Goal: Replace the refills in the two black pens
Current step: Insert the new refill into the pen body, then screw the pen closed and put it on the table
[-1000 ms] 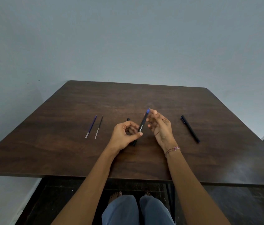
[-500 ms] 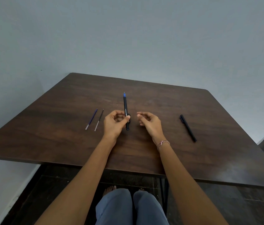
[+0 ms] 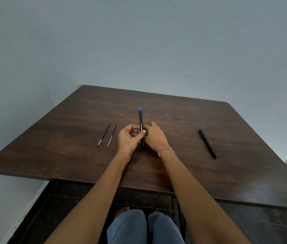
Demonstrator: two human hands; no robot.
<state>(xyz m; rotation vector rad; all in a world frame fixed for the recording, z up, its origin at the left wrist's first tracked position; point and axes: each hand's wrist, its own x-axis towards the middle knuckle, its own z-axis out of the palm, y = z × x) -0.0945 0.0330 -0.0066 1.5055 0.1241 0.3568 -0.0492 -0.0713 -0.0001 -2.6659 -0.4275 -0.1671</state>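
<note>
The slim black pen with a blue tip (image 3: 140, 120) now stands nearly upright over the middle of the dark brown wooden bench (image 3: 174, 117), blue end pointing away from the person. A second ago it lay tilted between both hands, with the right fingers up at its tip. Half a second ago the left grip (image 3: 129, 138) held it alone, and the right grip (image 3: 155, 138) waited apart with curled fingers.

The right grip has since closed in and sits against the lower barrel, touching the left. The left grip pinches the barrel between thumb and finger. The right one shows only its back and a raised thumb, so I cannot tell whether it holds the pen or merely rests beside it.

This looks like two hands set to twist or pull the barrel open, so the first refill swap is barely begun. The blue refill (image 3: 104, 133) and the dark thin refill (image 3: 112, 134) lie side by side to the left, untouched. The second black pen (image 3: 207, 143) lies well apart on the right.
</note>
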